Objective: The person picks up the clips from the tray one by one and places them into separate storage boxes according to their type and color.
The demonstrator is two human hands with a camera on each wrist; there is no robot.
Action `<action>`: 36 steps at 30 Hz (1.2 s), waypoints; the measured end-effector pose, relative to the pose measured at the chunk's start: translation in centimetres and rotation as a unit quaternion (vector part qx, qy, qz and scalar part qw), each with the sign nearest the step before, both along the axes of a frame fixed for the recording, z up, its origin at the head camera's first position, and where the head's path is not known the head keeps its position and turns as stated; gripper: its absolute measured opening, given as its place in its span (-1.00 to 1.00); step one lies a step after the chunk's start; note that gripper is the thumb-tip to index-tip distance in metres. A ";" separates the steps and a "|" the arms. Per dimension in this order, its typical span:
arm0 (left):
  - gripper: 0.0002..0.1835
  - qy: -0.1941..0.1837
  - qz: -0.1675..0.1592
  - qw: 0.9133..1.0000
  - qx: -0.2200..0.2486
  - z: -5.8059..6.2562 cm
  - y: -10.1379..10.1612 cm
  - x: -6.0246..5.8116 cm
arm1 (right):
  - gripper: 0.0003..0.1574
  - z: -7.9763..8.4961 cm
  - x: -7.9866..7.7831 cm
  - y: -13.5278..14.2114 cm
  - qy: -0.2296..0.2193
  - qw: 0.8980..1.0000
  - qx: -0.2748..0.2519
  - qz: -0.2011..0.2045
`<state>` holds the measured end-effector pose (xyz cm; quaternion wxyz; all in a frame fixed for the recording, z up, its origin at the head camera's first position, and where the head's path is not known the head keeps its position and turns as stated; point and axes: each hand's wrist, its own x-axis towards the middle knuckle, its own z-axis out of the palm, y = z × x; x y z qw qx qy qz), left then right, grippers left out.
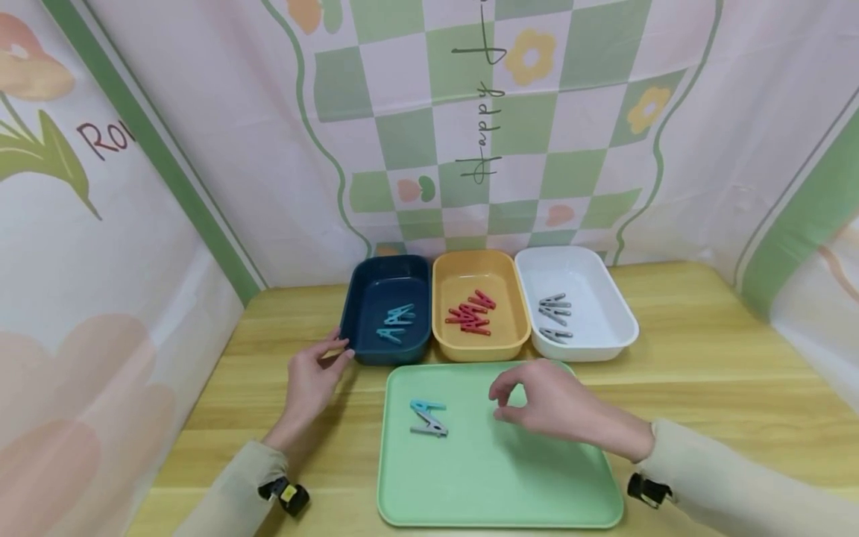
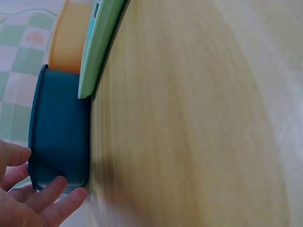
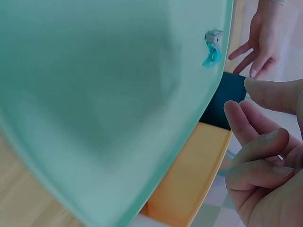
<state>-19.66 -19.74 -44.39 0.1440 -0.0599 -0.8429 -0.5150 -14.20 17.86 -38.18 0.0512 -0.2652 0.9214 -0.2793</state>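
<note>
Fingertips of my left hand (image 1: 313, 384) touch the front left corner of a dark blue bin (image 1: 362, 298); in the left wrist view, the thumb meets its rim and other fingers lie against its outer wall. My right hand (image 1: 546, 399) hovers above a light green tray (image 1: 470, 485), thumb and index finger apart with nothing between them and the other fingers bent. On the tray's left part lie a light blue clothespin (image 1: 428, 406) and a grey clothespin (image 1: 431, 426), touching each other. Several blue clothespins (image 1: 397, 321) lie inside the dark blue bin.
Beside the dark blue bin stand a yellow bin (image 1: 479, 349) with several red clothespins (image 1: 472, 313) and a white bin (image 1: 607, 321) with several grey clothespins (image 1: 555, 307). All sit on a wooden table (image 1: 698, 358), against a patterned cloth (image 1: 463, 134).
</note>
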 end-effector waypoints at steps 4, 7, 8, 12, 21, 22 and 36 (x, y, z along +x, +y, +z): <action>-0.73 -0.003 0.003 1.000 0.002 -0.1 0.0 0.0 | -0.80 -0.2 -0.4 -1.1 -0.005 1.000 0.009 0.009; -0.73 -0.006 0.004 1.000 0.002 -0.1 0.1 0.0 | -0.80 -0.2 -0.6 -1.8 -0.008 1.000 0.006 0.019; -0.73 -0.005 0.004 1.000 0.003 -0.1 0.1 0.0 | -0.81 -0.3 -0.7 -2.0 -0.011 1.000 0.004 0.021; -0.73 -0.004 0.008 1.000 0.003 -0.2 0.0 0.0 | -0.81 -0.8 -1.2 -3.0 -0.030 0.999 0.003 0.021; -0.72 -0.007 0.007 1.000 0.005 -0.1 0.1 0.0 | -0.81 -1.7 -2.0 -4.8 -0.030 0.999 -0.003 0.024; -0.72 -0.007 0.007 1.000 0.005 -0.1 0.0 0.1 | -0.80 -1.7 -2.0 -5.0 -0.031 0.999 -0.002 0.024; -0.72 -0.009 0.005 1.000 0.006 0.1 0.0 0.0 | -0.76 -3.1 -3.2 -7.6 -0.007 0.998 0.007 0.054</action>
